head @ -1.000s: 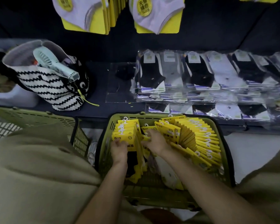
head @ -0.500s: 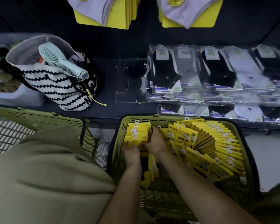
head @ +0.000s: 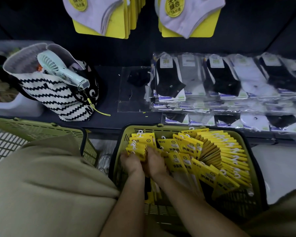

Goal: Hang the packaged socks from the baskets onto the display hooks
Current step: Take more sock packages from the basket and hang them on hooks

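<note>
- My left hand [head: 132, 161] and right hand [head: 155, 163] lay side by side, touching, fingers curled round one bundle of yellow sock packs [head: 140, 144] at the far left corner of the basket [head: 161, 128]
- I judged the packs light, their cards stiff yet slick and liable to splay; best squeezed by the card tops just under the white hangers [head: 140, 132]
- A second earlier my hands sat apart, the right gathering packs; by this moment they had closed together on the bundle
- Farther off, hung packs [head: 99, 16] marked the display

The head camera looks steeply down from close above the basket [head: 161, 128] at 6 o'clock; the shelf [head: 126, 118] lies toward 12.
</note>
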Tool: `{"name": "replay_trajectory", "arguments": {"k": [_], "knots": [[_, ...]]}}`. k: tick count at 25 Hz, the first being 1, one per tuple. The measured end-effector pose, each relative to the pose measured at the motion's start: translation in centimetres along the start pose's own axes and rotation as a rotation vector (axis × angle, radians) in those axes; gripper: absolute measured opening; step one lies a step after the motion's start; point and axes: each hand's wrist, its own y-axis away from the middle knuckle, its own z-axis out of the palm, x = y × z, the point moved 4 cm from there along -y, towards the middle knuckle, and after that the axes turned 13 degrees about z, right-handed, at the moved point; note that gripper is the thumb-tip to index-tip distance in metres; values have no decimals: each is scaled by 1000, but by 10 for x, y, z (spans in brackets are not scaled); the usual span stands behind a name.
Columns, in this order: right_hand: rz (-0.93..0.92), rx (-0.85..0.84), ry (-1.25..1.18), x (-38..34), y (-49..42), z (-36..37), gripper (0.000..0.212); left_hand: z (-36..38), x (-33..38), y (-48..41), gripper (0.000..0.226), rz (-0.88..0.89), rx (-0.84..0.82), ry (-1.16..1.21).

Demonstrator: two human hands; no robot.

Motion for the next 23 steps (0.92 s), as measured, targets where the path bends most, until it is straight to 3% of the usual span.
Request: {"name": "replay_trajectory", "arguments": {"k": [1,4,7,9,11,14,17,21,23], "knots": [[-31,-45,-5,-7,4,-6,40,-2,-1,-1,32,-3,20,7],[126,-165,-149,1,2,-23,52,-7,3,2,28,31,28,-18],[118,-201,-270,11,-1,-66,55,8,11,14,49,158,-377,-270],[91,-227,-419,17,-2,-111,49,20,27,27,69,219,-591,-260],[61,-237,-521,15,1,-156,47,23,53,39,67,298,-655,-192],[67,-247,-688,13,10,-210,51,29,86,61,43,382,-748,-50],[-4,-192,-832,8,23,-249,45,45,115,88,34,418,-754,152],[-24,104,-834,-2,41,-284,39,54,151,112,29,560,-675,230],[-59,153,-851,-9,49,-297,31,54,168,119,34,616,-688,247]]}}
